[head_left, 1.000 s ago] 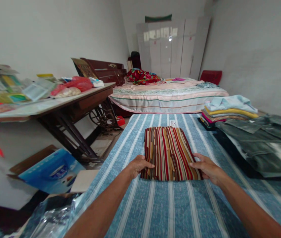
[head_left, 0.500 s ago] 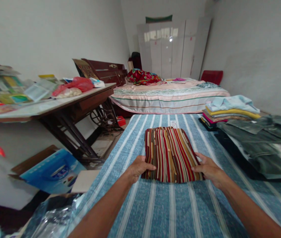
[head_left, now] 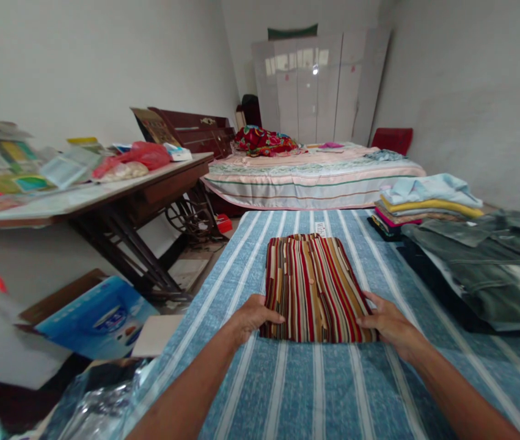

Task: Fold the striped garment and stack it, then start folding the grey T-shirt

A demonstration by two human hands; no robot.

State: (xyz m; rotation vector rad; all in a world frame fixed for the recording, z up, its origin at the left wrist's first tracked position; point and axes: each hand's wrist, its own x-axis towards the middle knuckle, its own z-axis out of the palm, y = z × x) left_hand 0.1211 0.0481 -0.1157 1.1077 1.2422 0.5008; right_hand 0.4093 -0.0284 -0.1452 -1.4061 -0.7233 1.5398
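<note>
A folded striped shirt (head_left: 312, 284) in red, brown, cream and black lies flat on the blue-and-white striped cloth (head_left: 287, 391) in front of me. My left hand (head_left: 255, 318) grips its left edge near the front corner, thumb on top and fingers tucked beneath. At the opposite side my right hand (head_left: 385, 321) pinches the right edge in the same way, its lower fingers partly hidden. A button shows near the middle of the shirt. Just past its far edge the cloth bears a small white patch with lettering (head_left: 321, 229).
To the right sit a stack of folded clothes (head_left: 429, 205) and a dark green garment (head_left: 493, 263). A cluttered sewing-machine table (head_left: 150, 183) stands left, above a blue box (head_left: 104, 318). Behind are a bed (head_left: 314, 183) and a pale wardrobe (head_left: 310, 85).
Both hands have shifted very slightly toward me along the shirt's sides. The shirt's near edge lies a little closer and looks straighter; the grip stays on both sides.
</note>
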